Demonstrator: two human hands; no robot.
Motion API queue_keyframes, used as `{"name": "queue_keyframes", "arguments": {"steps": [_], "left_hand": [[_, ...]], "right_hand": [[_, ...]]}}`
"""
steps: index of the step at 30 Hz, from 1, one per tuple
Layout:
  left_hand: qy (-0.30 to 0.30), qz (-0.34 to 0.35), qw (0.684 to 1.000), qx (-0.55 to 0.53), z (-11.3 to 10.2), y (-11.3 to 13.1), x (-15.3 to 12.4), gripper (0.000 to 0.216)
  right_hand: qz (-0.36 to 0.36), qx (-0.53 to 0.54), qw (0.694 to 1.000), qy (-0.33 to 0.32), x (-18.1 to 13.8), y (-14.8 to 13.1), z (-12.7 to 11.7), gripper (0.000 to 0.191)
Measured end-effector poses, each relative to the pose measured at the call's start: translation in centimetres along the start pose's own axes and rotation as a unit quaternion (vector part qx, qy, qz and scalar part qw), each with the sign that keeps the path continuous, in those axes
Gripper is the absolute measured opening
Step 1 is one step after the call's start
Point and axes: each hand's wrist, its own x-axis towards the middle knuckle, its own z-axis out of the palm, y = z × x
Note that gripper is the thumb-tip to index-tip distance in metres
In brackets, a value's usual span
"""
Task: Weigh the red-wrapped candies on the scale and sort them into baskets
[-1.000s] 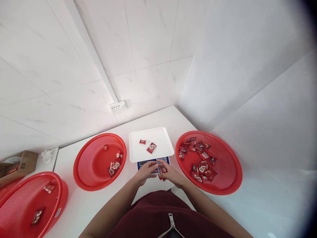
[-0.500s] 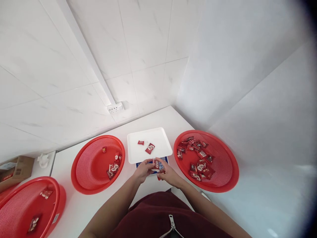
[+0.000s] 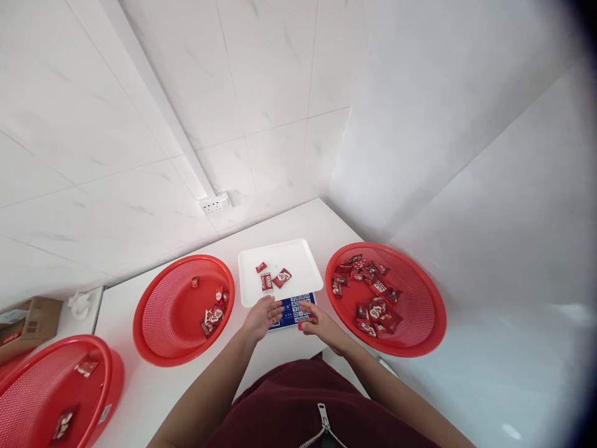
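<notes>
My left hand is open with its fingers apart, just in front of the white scale tray. My right hand is curled around a small red candy packet, only part of which shows. On the tray lie a small red packet, a red-and-white packet and a larger red packet with white print. The blue keypad of the scale shows between my hands.
A red basket with many red packets stands on the right. Another red basket with several packets is on the left, and a third red basket is at the lower left. A cardboard box and crumpled tissue sit beyond it.
The red-and-white packet that was between both hands now lies on the tray. My left hand has moved left and opened; the small packet on the tray has shifted slightly.
</notes>
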Motion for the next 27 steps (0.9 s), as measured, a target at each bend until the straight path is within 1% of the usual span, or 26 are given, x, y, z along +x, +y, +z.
{"name": "queue_keyframes", "arguments": {"steps": [2, 4, 6, 9, 12, 15, 18, 21, 24, 27], "left_hand": [[-0.048, -0.022, 0.998, 0.045, 0.6, -1.0, -0.9, 0.028], [-0.106, -0.03, 0.988, 0.106, 1.3, -1.8, -1.6, 0.03], [-0.13, -0.024, 0.98, 0.149, 1.8, -2.3, -1.9, 0.032], [-0.11, -0.016, 0.981, 0.157, 1.9, -2.5, -1.8, 0.038], [-0.126, -0.044, 0.977, 0.165, 1.5, -2.6, -1.5, 0.045], [-0.141, -0.058, 0.973, 0.173, 1.1, -2.7, -1.2, 0.048], [-0.134, -0.04, 0.975, 0.175, 1.1, -2.8, -0.9, 0.05], [-0.141, -0.024, 0.975, 0.171, 1.5, -3.0, -0.8, 0.047], [-0.136, -0.009, 0.978, 0.156, 2.2, -2.7, -0.5, 0.042], [-0.075, -0.001, 0.992, 0.101, 2.9, -1.5, 0.3, 0.03]], "right_hand": [[-0.008, 0.0, 1.0, -0.002, 0.1, 0.2, 0.0, 0.059], [-0.027, -0.016, 0.999, -0.007, 0.1, 0.3, -0.1, 0.058], [-0.053, -0.043, 0.998, -0.016, 0.1, 0.4, 0.0, 0.058], [-0.098, -0.08, 0.992, -0.03, 0.1, 0.7, 0.3, 0.058], [-0.129, -0.111, 0.985, -0.027, 0.0, 1.2, 0.7, 0.059], [-0.129, -0.119, 0.984, -0.04, 0.0, 1.5, 0.8, 0.06], [-0.126, -0.098, 0.985, -0.06, -0.2, 1.6, 0.7, 0.059], [-0.131, -0.071, 0.986, -0.071, -0.5, 1.3, 0.4, 0.06], [-0.134, -0.082, 0.986, -0.054, -0.7, 1.0, -0.2, 0.06], [-0.113, -0.119, 0.986, -0.005, -0.6, 0.8, -1.8, 0.06]]}}
